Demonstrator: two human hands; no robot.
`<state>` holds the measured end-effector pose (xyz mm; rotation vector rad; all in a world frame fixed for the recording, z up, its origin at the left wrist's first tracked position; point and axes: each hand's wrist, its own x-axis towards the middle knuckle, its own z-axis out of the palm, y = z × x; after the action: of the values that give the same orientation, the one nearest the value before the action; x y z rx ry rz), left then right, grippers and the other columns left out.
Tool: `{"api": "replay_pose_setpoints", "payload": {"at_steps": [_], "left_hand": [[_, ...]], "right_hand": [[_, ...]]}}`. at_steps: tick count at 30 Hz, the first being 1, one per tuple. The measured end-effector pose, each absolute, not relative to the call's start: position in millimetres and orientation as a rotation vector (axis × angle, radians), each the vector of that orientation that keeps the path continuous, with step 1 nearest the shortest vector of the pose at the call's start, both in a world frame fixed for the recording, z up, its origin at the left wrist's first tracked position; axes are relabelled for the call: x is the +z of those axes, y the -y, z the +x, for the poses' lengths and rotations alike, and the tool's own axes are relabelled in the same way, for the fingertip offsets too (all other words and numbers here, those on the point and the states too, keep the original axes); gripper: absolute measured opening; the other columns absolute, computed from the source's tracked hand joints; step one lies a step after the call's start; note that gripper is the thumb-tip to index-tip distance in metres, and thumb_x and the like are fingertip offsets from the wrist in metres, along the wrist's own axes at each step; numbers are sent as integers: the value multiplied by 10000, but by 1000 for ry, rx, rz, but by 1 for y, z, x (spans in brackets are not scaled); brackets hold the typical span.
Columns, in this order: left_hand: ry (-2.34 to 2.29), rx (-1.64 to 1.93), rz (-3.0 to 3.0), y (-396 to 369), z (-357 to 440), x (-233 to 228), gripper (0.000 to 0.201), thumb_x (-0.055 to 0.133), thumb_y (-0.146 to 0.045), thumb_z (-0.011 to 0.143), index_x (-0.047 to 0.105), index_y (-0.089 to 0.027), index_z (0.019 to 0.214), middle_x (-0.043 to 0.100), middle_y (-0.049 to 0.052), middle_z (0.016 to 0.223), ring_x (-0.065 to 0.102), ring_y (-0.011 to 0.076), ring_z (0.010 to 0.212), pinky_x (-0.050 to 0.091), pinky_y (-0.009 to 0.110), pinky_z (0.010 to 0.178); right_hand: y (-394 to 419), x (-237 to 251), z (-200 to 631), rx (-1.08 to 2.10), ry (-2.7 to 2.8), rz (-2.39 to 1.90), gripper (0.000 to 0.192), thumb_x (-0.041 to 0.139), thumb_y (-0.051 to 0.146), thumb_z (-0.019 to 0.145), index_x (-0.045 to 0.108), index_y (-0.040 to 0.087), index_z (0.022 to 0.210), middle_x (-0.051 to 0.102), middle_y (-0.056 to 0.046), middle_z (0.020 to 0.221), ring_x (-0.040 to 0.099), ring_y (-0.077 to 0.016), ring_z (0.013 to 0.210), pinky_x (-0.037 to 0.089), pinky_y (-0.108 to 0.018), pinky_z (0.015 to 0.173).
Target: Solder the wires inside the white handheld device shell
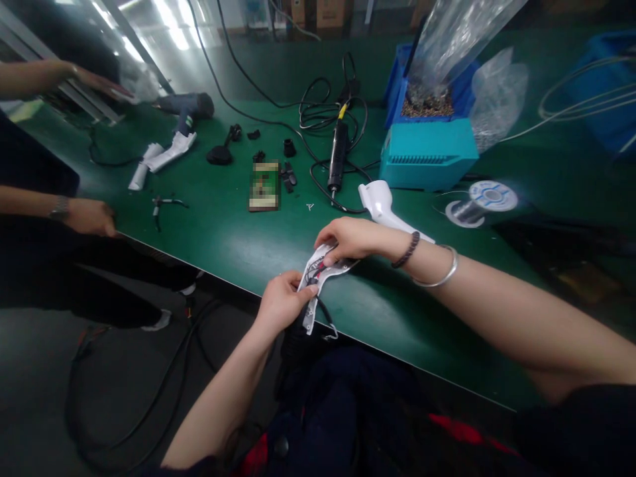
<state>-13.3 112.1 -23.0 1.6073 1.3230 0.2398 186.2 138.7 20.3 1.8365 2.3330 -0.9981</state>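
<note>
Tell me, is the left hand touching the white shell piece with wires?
Touching. The head view shows the left hand with its fingers closed on the white shell piece.

I'm sitting at the table's (209, 232) near edge, holding a plastic shell (318, 278) over that edge between my left hand (283, 301) and right hand (350, 238). Another shell piece (380, 199) is lying just behind my right hand. An electric screwdriver (338, 156) is lying behind that, with a box (427, 156) sitting to its right and a wire spool (481, 202) right of the box. A circuit board (264, 185) is lying left of the screwdriver. Pliers (163, 205) are lying further left, near another person's hand (89, 217).
</note>
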Motion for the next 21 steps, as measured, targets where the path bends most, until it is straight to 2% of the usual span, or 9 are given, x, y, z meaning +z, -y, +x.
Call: {"api": "replay_pose_setpoints", "payload": {"at_steps": [4, 9, 13, 15, 17, 19, 21], "left_hand": [[-1332, 251, 1579, -114, -15, -27, 185, 643, -326, 665, 647, -158, 744, 608, -10, 562, 559, 154, 525, 379, 224, 479], [-1328, 248, 1552, -115, -14, -26, 185, 654, -331, 642, 621, -159, 701, 608, -9, 568, 557, 153, 521, 391, 233, 488], [-1318, 230, 1520, -116, -14, -25, 205, 654, -344, 635, 614, -158, 714, 595, -15, 564, 545, 145, 512, 393, 234, 490], [-1317, 230, 1508, -117, -14, -25, 218, 659, -351, 629, 614, -157, 717, 592, -14, 570, 534, 139, 511, 386, 231, 488], [-1316, 233, 1498, -117, -15, -26, 228, 666, -352, 622, 615, -154, 722, 598, -8, 590, 532, 137, 523, 385, 230, 490], [-1310, 238, 1489, -117, -15, -26, 232, 669, -345, 617, 619, -150, 733, 607, 0, 614, 538, 139, 544, 393, 230, 500], [-1300, 244, 1483, -117, -14, -26, 228, 665, -329, 625, 624, -146, 755, 613, 4, 631, 544, 138, 560, 405, 228, 515]], "right_hand": [[-137, 22, 179, -792, -2388, 1810, 314, 716, 295, 747, 672, 200, 1043, 690, -57, 948, 626, -244, 883, 415, -287, 648], [-130, 18, 177, -752, -2462, 1847, 303, 715, 296, 758, 674, 178, 1034, 681, -70, 976, 600, -265, 924, 432, -338, 747], [-101, 16, 185, -613, -2751, 2191, 297, 755, 201, 723, 673, 132, 1000, 655, -80, 1035, 555, -245, 1010, 409, -346, 890], [-75, 15, 186, -591, -2735, 2507, 153, 695, 132, 767, 677, 126, 919, 668, -71, 959, 581, -214, 933, 436, -326, 846], [-46, 11, 181, -730, -2561, 2738, 57, 626, 108, 811, 669, 138, 832, 672, -48, 837, 602, -183, 781, 464, -295, 720], [-20, 3, 167, -939, -2426, 2727, 57, 611, 133, 827, 661, 149, 803, 663, -36, 782, 597, -174, 702, 461, -285, 645], [-2, -9, 147, -969, -2426, 2593, 60, 664, 188, 800, 661, 147, 844, 654, -52, 803, 592, -208, 757, 466, -320, 681]]}}
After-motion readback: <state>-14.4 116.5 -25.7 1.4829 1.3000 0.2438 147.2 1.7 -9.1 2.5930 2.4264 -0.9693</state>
